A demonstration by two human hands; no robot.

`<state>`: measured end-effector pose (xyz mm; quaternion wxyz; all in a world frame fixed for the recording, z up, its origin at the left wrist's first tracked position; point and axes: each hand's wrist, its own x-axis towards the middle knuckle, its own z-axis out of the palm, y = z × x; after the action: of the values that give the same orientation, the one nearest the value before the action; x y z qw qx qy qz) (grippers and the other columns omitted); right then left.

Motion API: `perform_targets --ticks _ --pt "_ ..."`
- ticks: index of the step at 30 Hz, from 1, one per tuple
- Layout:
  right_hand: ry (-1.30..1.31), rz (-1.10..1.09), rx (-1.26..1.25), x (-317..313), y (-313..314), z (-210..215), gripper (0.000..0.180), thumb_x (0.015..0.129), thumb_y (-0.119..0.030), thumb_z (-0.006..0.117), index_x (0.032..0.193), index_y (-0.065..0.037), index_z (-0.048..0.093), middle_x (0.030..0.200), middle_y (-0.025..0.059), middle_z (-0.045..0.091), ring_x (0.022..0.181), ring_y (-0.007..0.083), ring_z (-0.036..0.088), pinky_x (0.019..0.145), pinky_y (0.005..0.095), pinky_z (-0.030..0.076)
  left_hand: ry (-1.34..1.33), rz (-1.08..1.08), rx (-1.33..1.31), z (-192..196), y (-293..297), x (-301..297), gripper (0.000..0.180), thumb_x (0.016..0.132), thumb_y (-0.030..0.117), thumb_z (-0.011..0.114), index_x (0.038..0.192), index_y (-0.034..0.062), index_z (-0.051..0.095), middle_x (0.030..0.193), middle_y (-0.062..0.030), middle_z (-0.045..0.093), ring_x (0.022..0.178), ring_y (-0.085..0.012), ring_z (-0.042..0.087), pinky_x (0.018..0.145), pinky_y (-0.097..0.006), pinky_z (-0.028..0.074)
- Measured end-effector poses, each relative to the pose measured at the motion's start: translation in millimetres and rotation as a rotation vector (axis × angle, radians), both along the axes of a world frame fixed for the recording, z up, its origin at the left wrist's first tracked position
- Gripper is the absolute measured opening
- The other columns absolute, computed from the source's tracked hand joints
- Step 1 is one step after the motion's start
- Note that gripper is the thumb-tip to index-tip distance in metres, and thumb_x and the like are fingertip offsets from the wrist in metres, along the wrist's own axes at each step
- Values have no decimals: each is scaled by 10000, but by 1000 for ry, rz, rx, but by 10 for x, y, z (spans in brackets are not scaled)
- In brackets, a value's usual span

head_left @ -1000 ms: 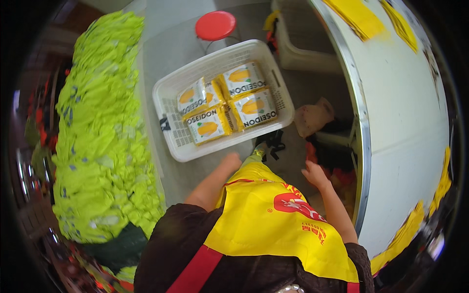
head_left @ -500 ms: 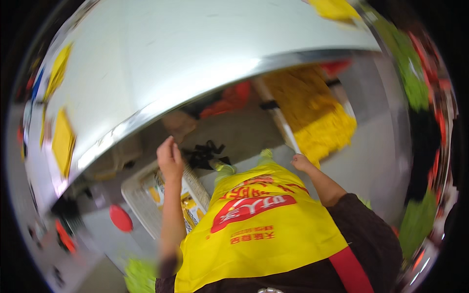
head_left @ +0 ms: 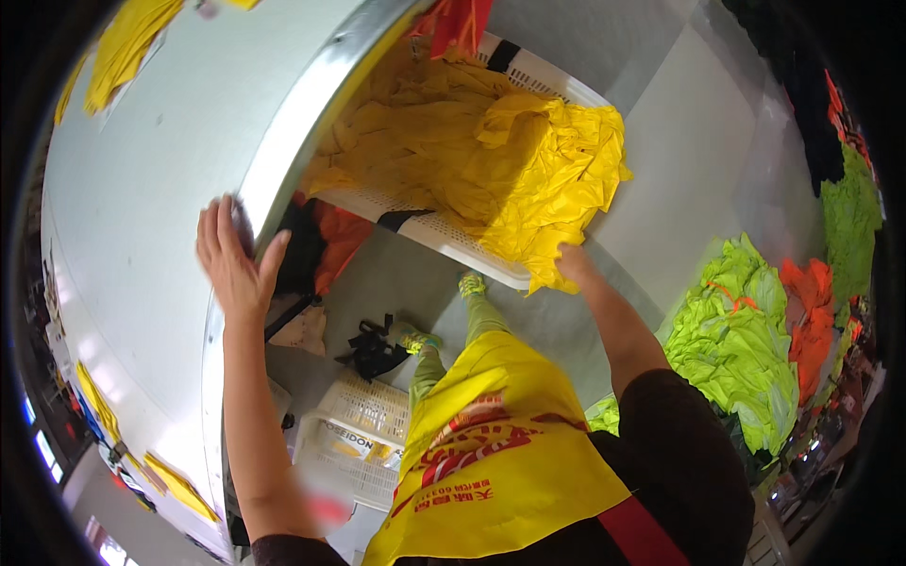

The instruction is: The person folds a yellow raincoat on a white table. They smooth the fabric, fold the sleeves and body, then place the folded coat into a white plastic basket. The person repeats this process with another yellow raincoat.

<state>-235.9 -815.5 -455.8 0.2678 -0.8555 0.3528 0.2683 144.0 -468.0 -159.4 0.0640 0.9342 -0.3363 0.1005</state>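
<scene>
Here we see our left hand (head_left: 236, 259) spread open, palm flat against the metal rim of the big white table (head_left: 142, 189) at centre left, gripping nothing. Our right hand (head_left: 571, 262), just right of centre, meets the lower edge of the yellow garments (head_left: 528, 170) heaped in one white perforated basket (head_left: 453, 241) at the top; whether its fingers have closed on the cloth we cannot tell. Below, bare grey floor (head_left: 679, 151) lies open to the right, with one lime-green pile (head_left: 746, 349) and a second white crate (head_left: 363, 424) near the bottom.
</scene>
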Motion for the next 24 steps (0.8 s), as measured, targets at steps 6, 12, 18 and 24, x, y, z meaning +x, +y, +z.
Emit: perform_targets --ticks 6,12,18,24 --pt "-10 235 -335 832 -899 -553 251 792 -113 476 1011 -84 595 972 133 595 989 344 537 845 454 438 141 -7 -44 -58 -228 4 812 764 413 670 1380 54 281 1415 -169 218 1313 -301 259 1051 -416 285" --pt "-78 478 -916 1078 -1636 -1249 274 805 -145 478 1047 -116 604 903 72 613 939 291 546 876 432 380 192 53 -100 -151 -217 55 887 738 523 655 1368 23 280 1401 -169 234 1286 -317 304 1020 -424 311" --pt "-146 582 -301 1337 -1529 -866 111 749 -115 528 763 -65 626 772 111 622 768 300 606 668 400 482 206 100 -61 -119 -265 32 912 718 512 684 1372 30 269 1406 -171 214 1303 -320 263 1025 -426 304" --pt "-503 -9 396 1095 -864 802 202 778 -145 629 883 22 586 784 122 619 729 234 593 647 335 462 105 69 81 -32 -272 55 819 732 430 700 1356 57 323 1386 -180 279 1267 -348 318 1022 -425 324"
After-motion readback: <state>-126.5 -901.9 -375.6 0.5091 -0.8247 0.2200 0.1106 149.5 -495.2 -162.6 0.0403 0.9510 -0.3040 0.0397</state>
